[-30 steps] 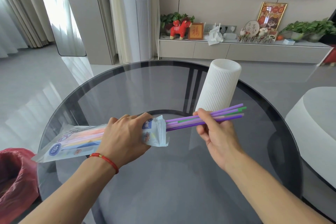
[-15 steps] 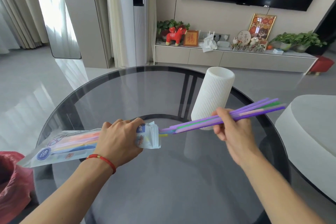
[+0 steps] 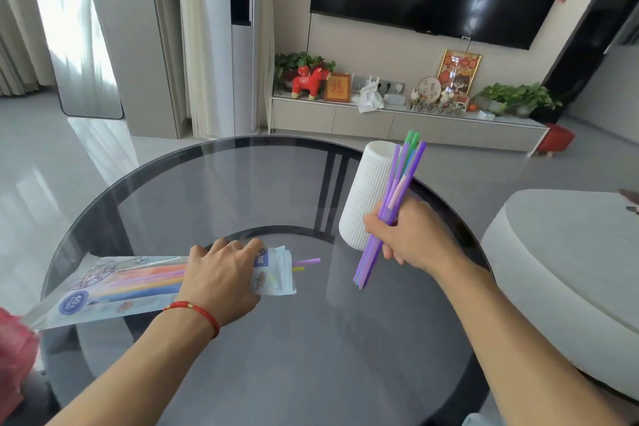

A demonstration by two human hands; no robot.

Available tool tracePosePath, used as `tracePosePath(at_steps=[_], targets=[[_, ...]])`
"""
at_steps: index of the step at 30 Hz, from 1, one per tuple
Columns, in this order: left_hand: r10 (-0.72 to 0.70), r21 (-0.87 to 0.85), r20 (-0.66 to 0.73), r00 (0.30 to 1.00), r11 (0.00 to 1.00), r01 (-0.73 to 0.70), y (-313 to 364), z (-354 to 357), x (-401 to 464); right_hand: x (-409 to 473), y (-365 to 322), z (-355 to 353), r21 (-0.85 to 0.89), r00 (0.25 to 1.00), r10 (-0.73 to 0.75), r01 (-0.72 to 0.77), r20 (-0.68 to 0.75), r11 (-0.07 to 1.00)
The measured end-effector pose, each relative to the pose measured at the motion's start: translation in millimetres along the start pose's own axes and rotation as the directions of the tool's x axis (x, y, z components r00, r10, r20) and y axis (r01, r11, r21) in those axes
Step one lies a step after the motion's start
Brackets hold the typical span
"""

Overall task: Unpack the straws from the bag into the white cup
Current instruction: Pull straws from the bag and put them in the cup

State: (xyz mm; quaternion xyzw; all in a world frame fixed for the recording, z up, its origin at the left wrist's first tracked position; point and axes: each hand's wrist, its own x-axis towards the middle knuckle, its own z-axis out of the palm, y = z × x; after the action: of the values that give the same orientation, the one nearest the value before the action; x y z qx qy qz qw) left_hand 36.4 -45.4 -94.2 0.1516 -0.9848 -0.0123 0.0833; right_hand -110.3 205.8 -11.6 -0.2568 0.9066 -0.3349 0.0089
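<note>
My right hand point(image 3: 409, 239) grips a bundle of mostly purple straws point(image 3: 394, 197), held nearly upright with green tips on top, just in front of and right of the white ribbed cup point(image 3: 366, 197). The cup stands upright on the glass table and looks empty at its rim. My left hand point(image 3: 221, 278) presses down on the clear printed straw bag point(image 3: 103, 290), which lies flat on the table with many coloured straws inside. Two straw ends point(image 3: 306, 263), one purple and one yellow, poke out of the bag's open right end.
The round dark glass table point(image 3: 242, 183) has a black rim. A white rounded seat point(image 3: 570, 245) stands close on the right. A red bag point(image 3: 14, 349) sits at the lower left edge. A TV cabinet with ornaments lines the far wall.
My right hand pulled the purple bundle fully out of the bag and swung it from lying sideways to nearly upright beside the cup. My left hand lowered the bag flat onto the table.
</note>
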Motion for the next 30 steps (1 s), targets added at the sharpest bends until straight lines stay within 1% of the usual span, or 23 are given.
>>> tracePosePath(at_steps=[3, 6, 10, 11, 12, 13, 14, 16, 17, 18, 19, 20, 22, 24, 26, 28, 30], targets=[[0.003, 0.007, -0.007, 1.0, 1.0, -0.003, 3.0, 0.8, -1.5, -7.8, 13.1, 21.4, 0.077, 0.998, 0.05, -0.047, -0.037, 0.996], [0.013, 0.005, -0.006, 1.0, 1.0, -0.013, 5.4, 1.3, -1.1, -11.4, 22.6, 21.2, 0.121, 0.996, 0.034, -0.024, -0.081, 0.992], [0.022, 0.004, -0.011, 1.0, 1.0, -0.022, 10.7, -0.2, -1.0, -18.6, 29.3, 20.8, 0.169, 0.996, 0.054, -0.041, -0.075, 0.985], [0.024, 0.004, -0.02, 1.0, 1.0, -0.024, 11.7, 0.6, -1.2, -18.1, 29.5, 17.0, 0.199, 0.993, 0.055, -0.033, -0.106, 0.98], [0.026, 0.004, -0.027, 0.999, 1.0, -0.026, 12.4, 1.0, -0.9, -16.2, 27.9, 11.3, 0.264, 0.986, 0.058, -0.014, -0.157, 0.964], [0.026, 0.0, -0.031, 0.999, 1.0, -0.026, 12.9, 0.9, -0.6, -12.4, 25.1, 3.4, 0.373, 0.971, 0.076, 0.014, -0.225, 0.928], [0.027, -0.004, -0.031, 0.999, 1.0, -0.027, 13.1, 0.6, -0.5, -6.8, 21.5, -5.6, 0.505, 0.948, 0.113, 0.055, -0.296, 0.861], [0.032, -0.009, -0.031, 0.999, 0.999, -0.033, 13.6, 1.0, -0.9, 8.6, 10.4, -26.4, 0.707, 0.886, 0.223, 0.152, -0.407, 0.69], [0.034, -0.011, -0.03, 0.999, 0.999, -0.034, 14.1, 0.5, -1.2, 16.9, 4.3, -37.3, 0.758, 0.854, 0.272, 0.195, -0.443, 0.622], [0.032, -0.013, -0.027, 0.999, 0.999, -0.032, 14.7, -0.1, -1.5, 25.2, -1.3, -47.3, 0.781, 0.825, 0.308, 0.232, -0.473, 0.579], [0.029, -0.014, -0.026, 0.999, 0.999, -0.03, 15.0, -0.3, -1.7, 32.8, -6.2, -56.6, 0.777, 0.797, 0.327, 0.26, -0.507, 0.573], [0.027, -0.014, -0.028, 0.999, 1.0, -0.028, 15.2, -0.1, -1.8, 39.5, -10.8, -64.7, 0.749, 0.77, 0.329, 0.273, -0.546, 0.604], [0.023, -0.024, -0.026, 0.999, 0.999, -0.023, 15.5, -0.6, -1.9, 50.7, -15.3, -72.6, 0.645, 0.724, 0.293, 0.265, -0.624, 0.717], [0.02, -0.019, -0.019, 1.0, 1.0, -0.02, 15.5, -1.4, -1.7, 60.2, -18.1, -70.1, 0.557, 0.713, 0.256, 0.222, -0.652, 0.8], [0.023, -0.01, -0.016, 1.0, 1.0, -0.023, 15.3, -1.5, -2.2, 69.2, -21.8, -62.9, 0.503, 0.747, 0.238, 0.146, -0.62, 0.852], [0.025, -0.014, -0.012, 1.0, 1.0, -0.025, 14.7, -1.3, -2.7, 76.7, -24.1, -55.1, 0.459, 0.812, 0.234, 0.045, -0.534, 0.888], [0.028, -0.017, -0.01, 1.0, 0.999, -0.028, 13.0, -1.3, -2.4, 80.2, -26.3, -49.1, 0.39, 0.86, 0.255, -0.072, -0.441, 0.918]])
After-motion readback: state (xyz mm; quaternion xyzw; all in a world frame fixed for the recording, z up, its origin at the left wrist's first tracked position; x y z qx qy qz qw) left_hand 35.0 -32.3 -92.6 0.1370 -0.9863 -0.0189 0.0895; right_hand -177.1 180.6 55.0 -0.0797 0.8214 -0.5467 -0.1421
